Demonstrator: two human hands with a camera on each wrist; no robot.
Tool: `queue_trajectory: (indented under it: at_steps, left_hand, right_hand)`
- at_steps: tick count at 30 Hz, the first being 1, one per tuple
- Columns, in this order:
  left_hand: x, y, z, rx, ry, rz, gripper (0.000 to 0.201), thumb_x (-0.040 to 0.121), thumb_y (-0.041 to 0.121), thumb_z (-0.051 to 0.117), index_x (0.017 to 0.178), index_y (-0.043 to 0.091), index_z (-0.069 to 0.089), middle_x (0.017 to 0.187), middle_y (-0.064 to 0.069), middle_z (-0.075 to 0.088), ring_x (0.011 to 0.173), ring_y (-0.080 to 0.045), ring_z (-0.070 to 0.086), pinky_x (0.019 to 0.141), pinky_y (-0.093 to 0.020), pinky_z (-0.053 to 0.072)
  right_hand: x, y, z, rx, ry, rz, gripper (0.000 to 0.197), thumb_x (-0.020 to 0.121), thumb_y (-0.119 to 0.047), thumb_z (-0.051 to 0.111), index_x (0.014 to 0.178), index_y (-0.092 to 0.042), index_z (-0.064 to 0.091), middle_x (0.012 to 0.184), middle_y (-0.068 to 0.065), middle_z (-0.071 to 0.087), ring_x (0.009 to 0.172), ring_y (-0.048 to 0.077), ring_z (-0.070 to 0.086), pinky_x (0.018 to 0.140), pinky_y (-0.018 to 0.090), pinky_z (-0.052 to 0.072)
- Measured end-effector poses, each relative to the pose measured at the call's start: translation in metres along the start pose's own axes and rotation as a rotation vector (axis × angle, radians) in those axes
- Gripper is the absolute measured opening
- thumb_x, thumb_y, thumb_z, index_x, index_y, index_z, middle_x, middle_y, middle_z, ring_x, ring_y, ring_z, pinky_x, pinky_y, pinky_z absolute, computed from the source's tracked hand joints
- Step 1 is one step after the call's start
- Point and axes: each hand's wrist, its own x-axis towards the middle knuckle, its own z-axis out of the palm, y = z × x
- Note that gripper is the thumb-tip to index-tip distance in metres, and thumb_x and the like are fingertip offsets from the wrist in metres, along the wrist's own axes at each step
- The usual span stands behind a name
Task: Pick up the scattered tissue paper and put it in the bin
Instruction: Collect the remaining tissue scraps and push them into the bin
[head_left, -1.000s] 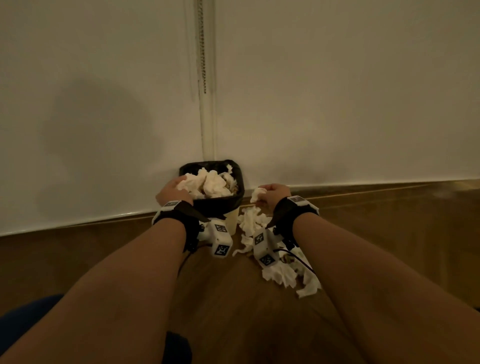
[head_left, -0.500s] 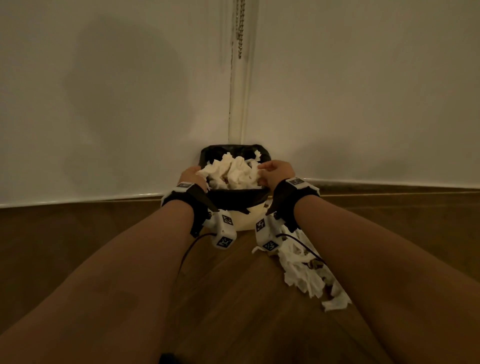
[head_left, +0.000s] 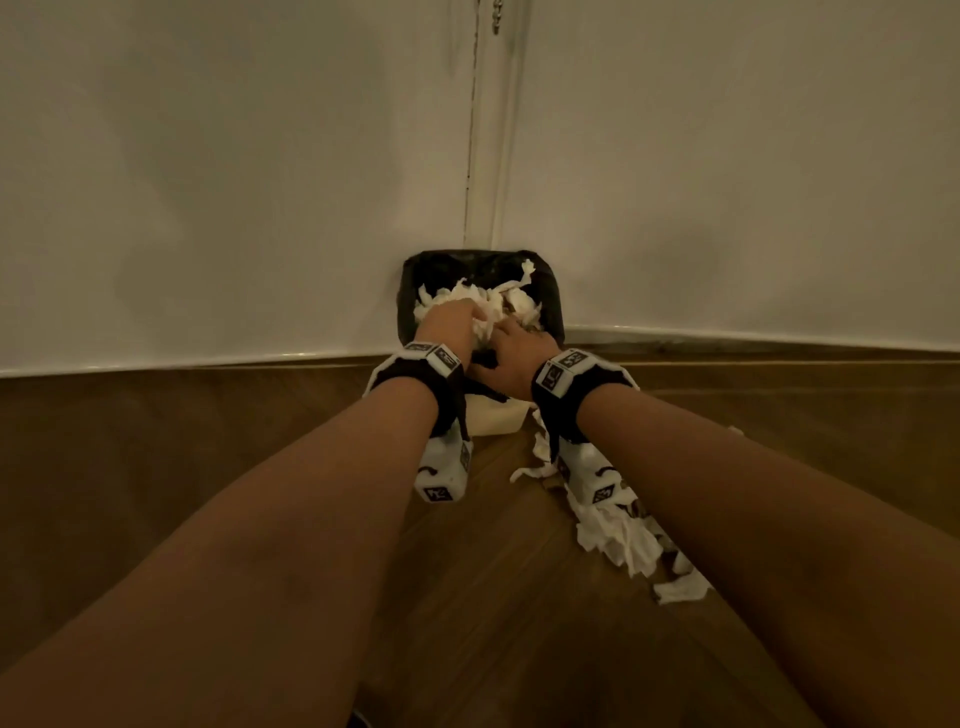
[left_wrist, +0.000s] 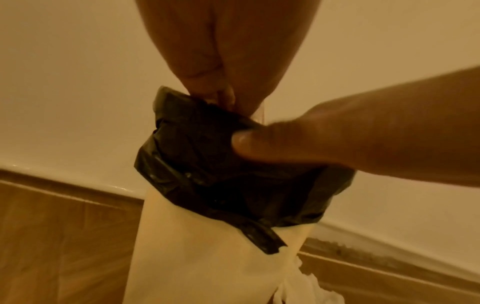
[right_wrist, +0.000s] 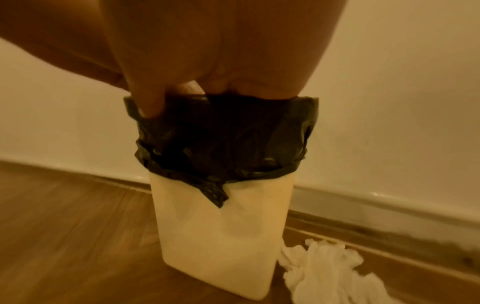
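A cream bin (head_left: 498, 415) with a black liner (head_left: 550, 301) stands in the wall corner, heaped with white tissue (head_left: 467, 299). Both hands are over its mouth. My left hand (head_left: 449, 325) presses down into the tissue, its fingers (left_wrist: 223, 96) pointing straight into the bin (left_wrist: 207, 257). My right hand (head_left: 511, 348) reaches over the near rim with its thumb (right_wrist: 148, 102) outside on the liner (right_wrist: 221, 144); the fingertips of both hands are hidden inside. Scattered tissue (head_left: 618, 540) lies on the floor right of the bin, also seen as tissue (right_wrist: 324, 267) in the right wrist view.
White walls (head_left: 234, 182) meet right behind the bin, with a pale skirting (head_left: 727, 338) along the wooden floor (head_left: 493, 597). A bead chain (head_left: 496, 15) hangs in the corner above. Bare floor (right_wrist: 64, 226) lies left of the bin.
My right hand rose from the floor pile with tissue and moved left onto the bin. My left hand shifted from the bin's left edge onto the heap. The view moved closer.
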Motion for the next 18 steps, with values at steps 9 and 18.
queue_trajectory:
  at_steps: [9,18]
  left_hand:
    - [0.022,0.008,-0.003,0.267,-0.13,-0.127,0.049,0.094,0.022,0.051,0.139,0.006,0.039,0.145,-0.02,0.034,0.133,-0.032,0.036,0.11,-0.042,0.031]
    - [-0.003,0.026,-0.004,0.439,-0.131,0.0,0.047,0.1,0.026,0.031,0.14,0.002,0.037,0.146,-0.02,0.035,0.136,-0.037,0.029,0.11,-0.047,0.023]
  right_hand:
    - [0.018,0.007,0.003,-0.177,-0.008,-0.079,0.022,0.093,-0.034,0.049,0.102,-0.018,0.06,0.096,0.007,0.065,0.085,0.027,0.06,0.075,0.035,0.044]
    - [0.012,0.007,0.008,-0.154,0.019,-0.002,0.037,0.094,-0.034,0.047,0.128,-0.02,0.049,0.128,0.004,0.055,0.122,0.025,0.046,0.109,0.041,0.025]
